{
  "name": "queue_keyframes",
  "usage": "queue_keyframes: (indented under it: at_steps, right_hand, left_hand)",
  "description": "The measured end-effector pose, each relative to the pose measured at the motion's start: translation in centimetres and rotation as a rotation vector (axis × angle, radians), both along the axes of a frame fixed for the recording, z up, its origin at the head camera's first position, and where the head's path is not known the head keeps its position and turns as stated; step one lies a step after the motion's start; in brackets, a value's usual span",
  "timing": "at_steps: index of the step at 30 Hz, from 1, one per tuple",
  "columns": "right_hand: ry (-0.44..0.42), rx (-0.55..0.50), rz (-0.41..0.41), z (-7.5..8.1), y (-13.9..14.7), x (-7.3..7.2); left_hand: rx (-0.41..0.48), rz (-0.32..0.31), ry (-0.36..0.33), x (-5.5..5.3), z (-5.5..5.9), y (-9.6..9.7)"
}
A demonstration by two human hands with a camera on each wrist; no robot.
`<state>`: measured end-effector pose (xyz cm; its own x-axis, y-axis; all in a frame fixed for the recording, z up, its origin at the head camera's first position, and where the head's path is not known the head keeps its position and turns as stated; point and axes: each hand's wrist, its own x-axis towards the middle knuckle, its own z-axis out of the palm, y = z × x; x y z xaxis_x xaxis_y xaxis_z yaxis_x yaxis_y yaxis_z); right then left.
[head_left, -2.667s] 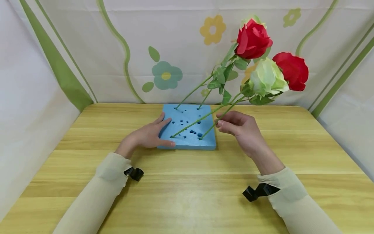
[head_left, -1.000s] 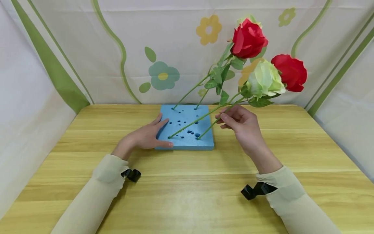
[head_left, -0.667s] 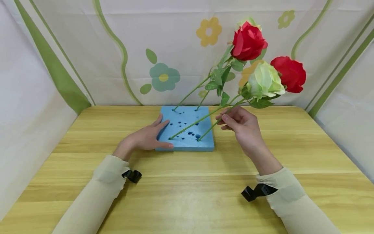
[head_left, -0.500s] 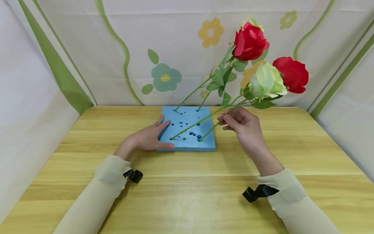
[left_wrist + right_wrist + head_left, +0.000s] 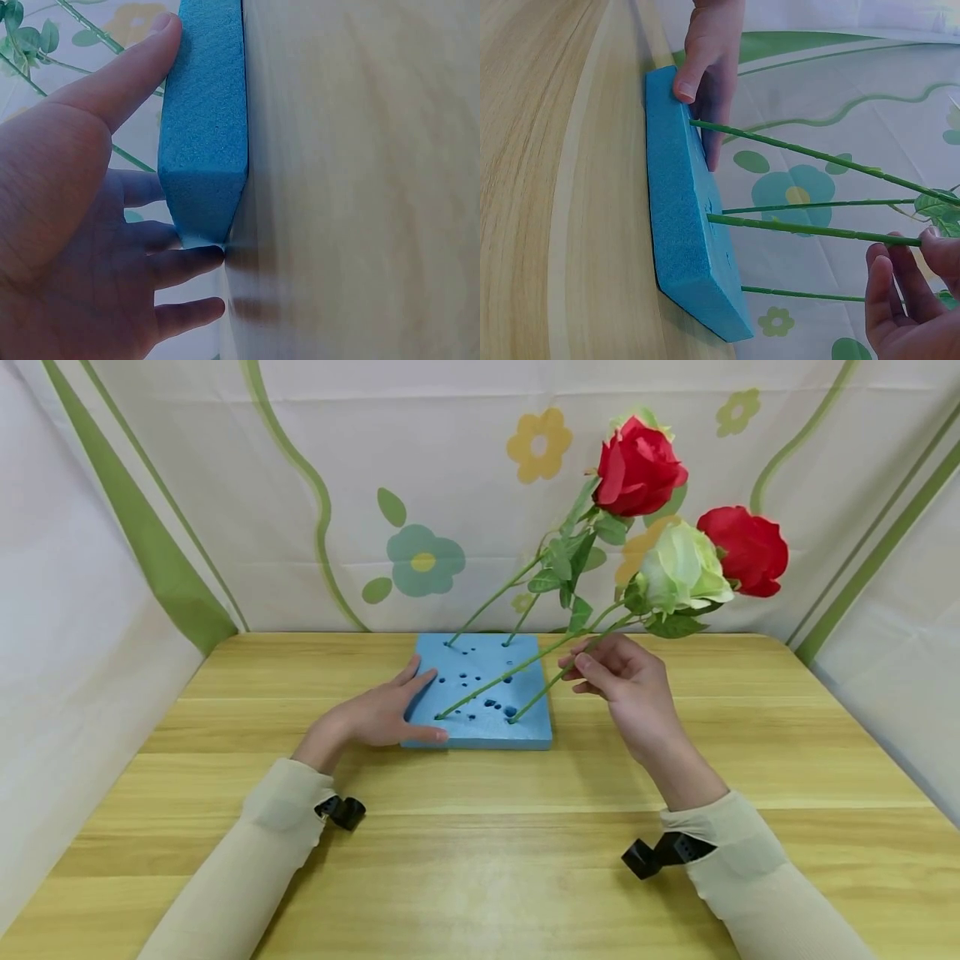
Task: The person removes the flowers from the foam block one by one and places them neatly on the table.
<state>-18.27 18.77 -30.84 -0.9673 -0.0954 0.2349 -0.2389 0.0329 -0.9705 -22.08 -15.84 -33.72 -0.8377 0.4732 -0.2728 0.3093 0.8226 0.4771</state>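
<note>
A blue foam block [image 5: 487, 739] with several holes lies flat on the table. Rose stems stand in its holes, all leaning to the right. My left hand [image 5: 375, 710] spreads over the block's left side, thumb on the front edge and fingers extended along the left edge. Between thumb and fingers, my right hand [image 5: 630, 685] pinches the front right rose stem [image 5: 810, 227] partway up, its lower end in the block. Above that hand are a pale green rose [image 5: 684, 568] and a red rose [image 5: 750, 552] overlapping it. Another red rose [image 5: 641, 468] rises higher, with a pale bloom mostly hidden behind.
The wooden table [image 5: 480, 877] reaches back to a white cloth [image 5: 330, 410] printed with flowers and green lines. Black cameras [image 5: 348, 812] are strapped at both wrists. Leaves [image 5: 558, 564] crowd the rear stems.
Since the earliest frame my right fingers have shifted slightly up the stem. The left hand and block hold their place; the whole view drifts a little.
</note>
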Motion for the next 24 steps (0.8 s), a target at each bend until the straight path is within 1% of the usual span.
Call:
queue_keyframes:
  at_steps: [5,13,20,24]
  right_hand:
    - [0.003,-0.005,-0.006,0.1,0.0,-0.1]
    - [0.007,-0.028,-0.02,0.2,0.3,-0.1]
    - [0.005,-0.148,-0.043,0.5,1.5,-0.3]
    - [-0.013,-0.227,-0.041,0.7,2.2,-0.6]
  left_hand:
    - [0.005,0.005,-0.004,0.0,0.0,-0.1]
    - [0.013,-0.005,-0.002,-0.1,-0.2,-0.2]
    - [0.018,-0.01,-0.008,-0.1,-0.1,-0.1]
    - [0.017,-0.008,-0.007,-0.2,-0.2,-0.2]
